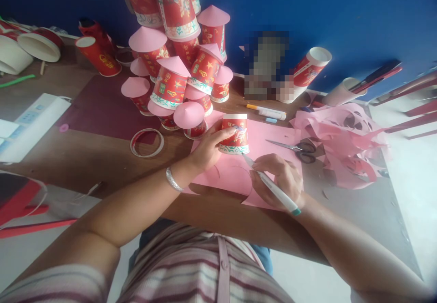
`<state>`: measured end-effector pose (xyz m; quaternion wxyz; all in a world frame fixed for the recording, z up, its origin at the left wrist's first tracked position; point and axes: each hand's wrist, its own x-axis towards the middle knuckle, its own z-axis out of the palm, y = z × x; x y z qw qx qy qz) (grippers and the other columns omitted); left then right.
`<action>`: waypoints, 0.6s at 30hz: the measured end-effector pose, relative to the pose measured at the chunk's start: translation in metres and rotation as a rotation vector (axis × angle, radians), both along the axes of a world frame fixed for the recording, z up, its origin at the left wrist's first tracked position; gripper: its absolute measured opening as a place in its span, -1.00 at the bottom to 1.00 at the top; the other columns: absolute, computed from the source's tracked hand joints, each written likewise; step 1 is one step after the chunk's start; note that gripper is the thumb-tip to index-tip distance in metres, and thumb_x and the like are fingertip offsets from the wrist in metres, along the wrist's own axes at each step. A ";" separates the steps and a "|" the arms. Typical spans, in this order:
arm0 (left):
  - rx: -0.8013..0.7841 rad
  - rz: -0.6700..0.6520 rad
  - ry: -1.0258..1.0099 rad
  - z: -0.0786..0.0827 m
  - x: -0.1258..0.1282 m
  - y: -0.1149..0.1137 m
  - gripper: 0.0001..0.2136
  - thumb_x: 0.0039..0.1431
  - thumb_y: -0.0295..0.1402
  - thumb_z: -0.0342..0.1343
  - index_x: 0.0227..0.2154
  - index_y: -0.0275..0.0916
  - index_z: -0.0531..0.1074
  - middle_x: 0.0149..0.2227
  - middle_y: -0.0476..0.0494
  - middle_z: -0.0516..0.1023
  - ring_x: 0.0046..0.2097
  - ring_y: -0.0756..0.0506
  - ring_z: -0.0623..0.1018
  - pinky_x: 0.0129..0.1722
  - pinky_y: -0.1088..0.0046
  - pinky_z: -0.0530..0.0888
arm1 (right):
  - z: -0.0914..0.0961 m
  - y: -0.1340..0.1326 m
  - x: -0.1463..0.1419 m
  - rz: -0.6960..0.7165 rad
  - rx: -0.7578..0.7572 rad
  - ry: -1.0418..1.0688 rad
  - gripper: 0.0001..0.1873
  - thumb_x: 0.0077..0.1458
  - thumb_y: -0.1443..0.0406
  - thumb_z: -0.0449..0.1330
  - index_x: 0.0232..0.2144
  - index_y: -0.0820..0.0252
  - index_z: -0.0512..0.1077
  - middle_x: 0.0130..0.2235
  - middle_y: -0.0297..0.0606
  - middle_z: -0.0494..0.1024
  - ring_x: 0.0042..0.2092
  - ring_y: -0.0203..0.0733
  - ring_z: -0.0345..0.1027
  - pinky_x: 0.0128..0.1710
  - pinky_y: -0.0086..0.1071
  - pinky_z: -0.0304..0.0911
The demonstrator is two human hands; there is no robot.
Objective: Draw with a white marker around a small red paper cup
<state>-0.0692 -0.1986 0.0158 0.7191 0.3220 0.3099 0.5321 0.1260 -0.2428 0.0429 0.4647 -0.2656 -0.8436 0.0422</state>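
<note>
My left hand (209,148) is closed around a red patterned paper cup (239,132), which stands upside down or upright, I cannot tell which, on a sheet of pink paper (273,134). A white-and-green marker (273,187) lies in the grip of my right hand (280,175), its tip at the cup's lower edge. Faint curved lines show on the pink paper just below the cup. To the right rest scissors (300,147) with dark handles, partly on the sheet.
Red cups with pink cone tops (170,84) are stacked behind my left hand. An orange-and-white marker (268,112) lies behind the sheet. Pink paper scraps (351,143) pile up at right; a cut cup ring (147,142) and a white box (34,125) sit at left.
</note>
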 end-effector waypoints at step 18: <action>-0.016 -0.028 -0.030 0.002 -0.001 0.000 -0.67 0.17 -0.17 0.31 -0.07 -0.23 0.61 -0.07 -0.23 0.68 0.12 -0.30 0.61 0.19 0.10 0.49 | -0.001 0.000 -0.003 0.160 -0.017 0.005 -0.68 0.20 0.52 0.24 -0.05 0.12 0.40 -0.34 -0.41 0.59 -0.39 -0.27 0.52 0.15 0.05 0.65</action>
